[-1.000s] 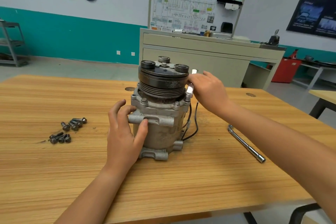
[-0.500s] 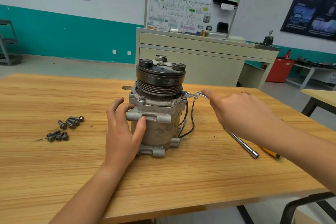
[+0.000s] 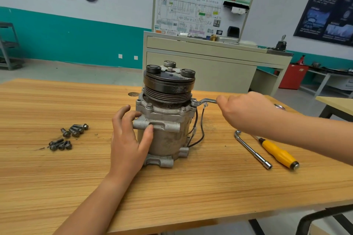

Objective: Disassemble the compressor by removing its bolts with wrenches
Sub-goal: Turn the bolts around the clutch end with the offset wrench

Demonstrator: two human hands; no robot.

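Observation:
A grey compressor with a black pulley on top stands upright in the middle of the wooden table. My left hand holds its body from the left, thumb pressed on a front lug. My right hand grips the handle of a silver ring wrench. The wrench's ring end sits on a bolt at the right corner of the upper flange. Two more flange bolts show at the front. Several removed bolts lie on the table to the left.
An L-shaped socket wrench and a yellow-handled screwdriver lie on the table to the right of the compressor. Black wires hang down its right side. A beige cabinet stands behind the table.
My right hand has swung the wrench handle outward to the right, away from the pulley. The screwdriver has come into view. My left hand keeps its hold on the compressor.

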